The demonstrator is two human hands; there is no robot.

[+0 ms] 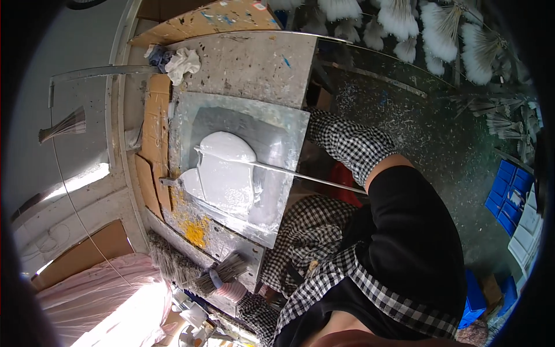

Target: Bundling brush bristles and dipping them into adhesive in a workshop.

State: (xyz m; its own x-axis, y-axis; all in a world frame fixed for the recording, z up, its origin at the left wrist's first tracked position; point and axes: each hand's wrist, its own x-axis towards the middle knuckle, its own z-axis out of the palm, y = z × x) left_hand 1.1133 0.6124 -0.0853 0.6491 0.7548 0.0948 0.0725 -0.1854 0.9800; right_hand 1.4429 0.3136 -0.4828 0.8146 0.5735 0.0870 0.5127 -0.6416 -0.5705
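My left hand [216,280], in a glove with a pink striped cuff, closes round a bundle of thin grey stems [226,270] at the table's near-left corner. Next to it lies a longer heap of similar fuzzy grey stems [173,260]. My right arm, in a black-and-white checked oversleeve [347,141], reaches to the table's right edge, where the hand is hidden. On the table a flat sheet [283,124] carries a thick puddle of white paint [228,179]. A thin rod [312,177] runs from the paint out over the sheet's right edge.
Cardboard strips [156,133] line the table's left side, with crumpled rags [182,63] at its far-left corner. Yellow paint [195,231] stains the tabletop. White-tipped bundles [399,20] hang at the far right. Blue trays [509,191] stand at the right.
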